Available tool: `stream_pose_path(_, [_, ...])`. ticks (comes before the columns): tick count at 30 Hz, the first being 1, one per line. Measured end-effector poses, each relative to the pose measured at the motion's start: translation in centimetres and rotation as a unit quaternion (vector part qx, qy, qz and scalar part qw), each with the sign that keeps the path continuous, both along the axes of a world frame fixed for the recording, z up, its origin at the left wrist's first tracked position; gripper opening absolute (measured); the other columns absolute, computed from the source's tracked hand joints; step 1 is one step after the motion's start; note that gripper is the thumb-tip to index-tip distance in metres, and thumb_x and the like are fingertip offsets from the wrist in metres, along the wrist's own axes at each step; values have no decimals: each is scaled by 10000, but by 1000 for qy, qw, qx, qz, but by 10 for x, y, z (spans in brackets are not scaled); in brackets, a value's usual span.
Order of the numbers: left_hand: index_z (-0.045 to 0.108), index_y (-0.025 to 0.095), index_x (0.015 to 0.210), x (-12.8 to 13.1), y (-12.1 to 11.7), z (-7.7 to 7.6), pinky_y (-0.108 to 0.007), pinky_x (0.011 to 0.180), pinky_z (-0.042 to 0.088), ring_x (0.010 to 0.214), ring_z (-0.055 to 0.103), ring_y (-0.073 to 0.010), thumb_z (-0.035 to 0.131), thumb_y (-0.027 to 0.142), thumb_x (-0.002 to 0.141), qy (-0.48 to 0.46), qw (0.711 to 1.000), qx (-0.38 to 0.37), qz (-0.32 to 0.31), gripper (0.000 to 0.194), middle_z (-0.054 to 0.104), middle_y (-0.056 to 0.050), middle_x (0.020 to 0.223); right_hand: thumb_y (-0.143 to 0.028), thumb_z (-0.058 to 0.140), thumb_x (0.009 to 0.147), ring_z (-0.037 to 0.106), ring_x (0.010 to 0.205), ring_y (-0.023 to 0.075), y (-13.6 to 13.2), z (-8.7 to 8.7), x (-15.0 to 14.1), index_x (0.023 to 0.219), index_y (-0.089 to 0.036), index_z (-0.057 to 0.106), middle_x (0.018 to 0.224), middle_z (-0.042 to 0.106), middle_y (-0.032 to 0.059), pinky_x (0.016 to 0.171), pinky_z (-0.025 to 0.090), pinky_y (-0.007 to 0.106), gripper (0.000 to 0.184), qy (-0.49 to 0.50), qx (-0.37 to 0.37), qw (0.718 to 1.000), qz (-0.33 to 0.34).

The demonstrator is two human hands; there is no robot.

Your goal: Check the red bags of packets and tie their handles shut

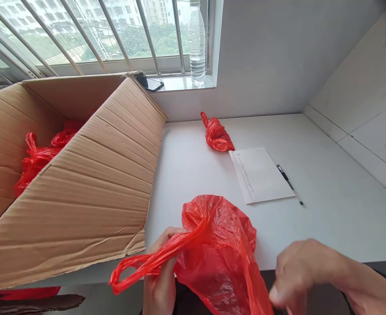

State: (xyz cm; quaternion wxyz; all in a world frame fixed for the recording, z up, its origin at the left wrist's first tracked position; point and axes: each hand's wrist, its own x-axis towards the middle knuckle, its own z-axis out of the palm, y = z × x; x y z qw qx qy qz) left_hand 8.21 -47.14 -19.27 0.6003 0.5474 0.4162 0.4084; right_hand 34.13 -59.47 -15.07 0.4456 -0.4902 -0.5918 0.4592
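A red plastic bag hangs at the table's front edge, its mouth partly spread. My left hand is closed around one twisted side of it, and the handle loop sticks out to the left past the fingers. On the other side, my right hand is curled and a little blurred, its thumb against the bag's right edge where the plastic runs down taut. The fingertips of that hand are partly hidden. Farther back on the table lies a knotted red plastic bag, bunched up with a loop on top.
A large open cardboard box stands at left with red bags inside. Printed paper sheets and a black pen lie on the white table. A water bottle and a phone sit on the windowsill.
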Motion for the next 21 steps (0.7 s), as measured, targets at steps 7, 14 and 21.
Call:
stream_pose_path(7, [677,292,1064,14,-1,14,-234,662,543,723,657,-163,755,393,815,3,999,33,9,280,675,-1,806,-467,644,902,591,1046,286,55,-57,-4,1149,-276,653,1143,659,65,886,526,452,313,-218,-51,959,-171])
stream_pose_path(14, [679,218,745,29,10,39,-221,540,453,575,538,-128,721,379,848,-16,997,66,-20,196,605,7,641,-412,574,943,597,760,196,91,-48,-2,825,-217,642,814,648,13,664,497,311,238,-95,-15,968,-232])
stream_pose_path(21, [634,222,669,16,-3,39,-242,682,517,731,552,-155,633,341,871,-131,980,21,147,234,543,2,718,-243,721,854,657,920,226,73,-19,-1,1054,-287,712,1032,688,32,846,549,378,205,65,52,988,-127])
